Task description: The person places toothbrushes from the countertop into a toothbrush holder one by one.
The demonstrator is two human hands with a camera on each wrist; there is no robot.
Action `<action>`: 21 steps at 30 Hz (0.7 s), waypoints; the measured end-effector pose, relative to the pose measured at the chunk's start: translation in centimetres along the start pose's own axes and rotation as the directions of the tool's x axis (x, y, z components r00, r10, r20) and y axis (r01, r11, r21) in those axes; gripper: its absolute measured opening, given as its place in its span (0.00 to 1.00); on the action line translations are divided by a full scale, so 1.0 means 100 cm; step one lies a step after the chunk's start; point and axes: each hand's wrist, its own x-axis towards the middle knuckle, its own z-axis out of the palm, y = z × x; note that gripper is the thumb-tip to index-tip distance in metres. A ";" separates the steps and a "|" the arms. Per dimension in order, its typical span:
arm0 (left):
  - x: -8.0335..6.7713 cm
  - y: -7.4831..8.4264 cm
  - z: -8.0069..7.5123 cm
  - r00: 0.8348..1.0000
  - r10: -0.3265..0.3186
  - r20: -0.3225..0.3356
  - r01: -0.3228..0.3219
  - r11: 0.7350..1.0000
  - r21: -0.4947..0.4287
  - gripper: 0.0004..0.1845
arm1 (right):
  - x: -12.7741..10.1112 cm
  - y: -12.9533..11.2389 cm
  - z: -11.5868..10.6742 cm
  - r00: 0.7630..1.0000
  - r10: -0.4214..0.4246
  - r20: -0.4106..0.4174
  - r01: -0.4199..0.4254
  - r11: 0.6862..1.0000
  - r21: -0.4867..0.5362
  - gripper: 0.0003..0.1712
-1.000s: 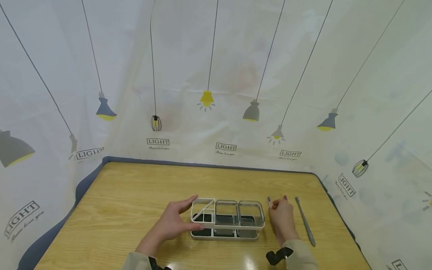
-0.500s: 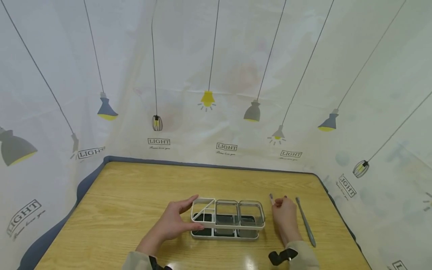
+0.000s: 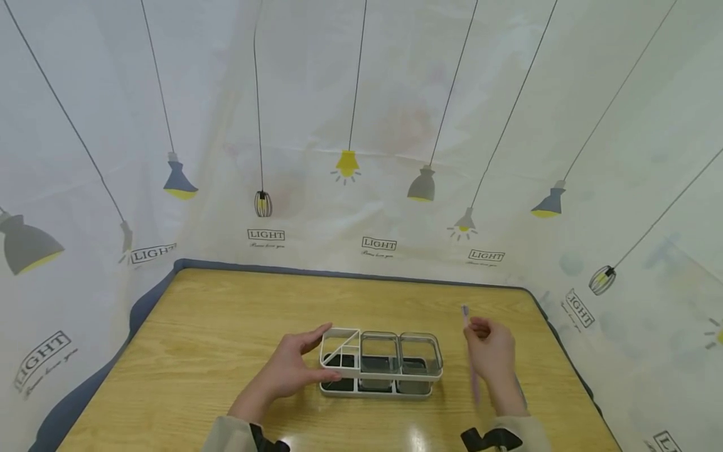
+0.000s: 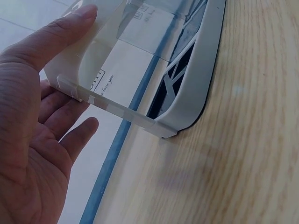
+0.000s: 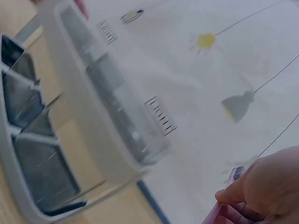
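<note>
A white two-tier toothbrush holder (image 3: 390, 380) stands on the table, with clear cups in its upper frame and a divided section at its left end. My left hand (image 3: 289, 365) grips that left end, thumb in front and fingers behind; the left wrist view shows the thumb (image 4: 60, 32) across its upper part. To the right of the holder, my right hand (image 3: 494, 353) pinches a pink toothbrush (image 3: 475, 384) near its head. Its bristles (image 5: 239, 171) show beyond the fingers in the right wrist view. A grey toothbrush (image 3: 521, 392) is mostly hidden behind the right hand and wrist.
The wooden table (image 3: 226, 314) has a blue-grey edge (image 3: 350, 275) along its back. A pale curtain (image 3: 316, 113) printed with lamps surrounds it on the far side and both flanks. Black camera straps (image 3: 491, 439) sit on the wrists.
My right hand has moved right and slightly away with the pink toothbrush, whose handle now shows below the hand. It now covers most of the grey toothbrush. The left hand stays on the holder.
</note>
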 end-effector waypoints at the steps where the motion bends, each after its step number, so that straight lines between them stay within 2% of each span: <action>1: 0.000 0.000 0.000 1.000 0.000 0.001 0.000 1.000 -0.002 0.53 | -0.001 -0.005 -0.003 1.000 -0.021 -0.013 0.021 1.000 0.014 0.12; 5: 0.000 0.001 0.000 1.000 -0.013 0.002 0.013 1.000 -0.008 0.52 | -0.002 -0.026 -0.012 0.994 -0.101 -0.050 0.104 0.992 0.065 0.11; 12: 0.000 0.003 -0.002 1.000 -0.015 0.016 0.015 1.000 0.025 0.53 | -0.009 -0.069 -0.021 0.990 -0.139 -0.030 0.142 0.978 0.153 0.11; 21: 0.000 0.002 -0.002 1.000 -0.003 0.023 0.002 0.998 0.059 0.53 | -0.022 -0.108 -0.009 0.982 -0.188 0.020 0.172 0.931 0.322 0.08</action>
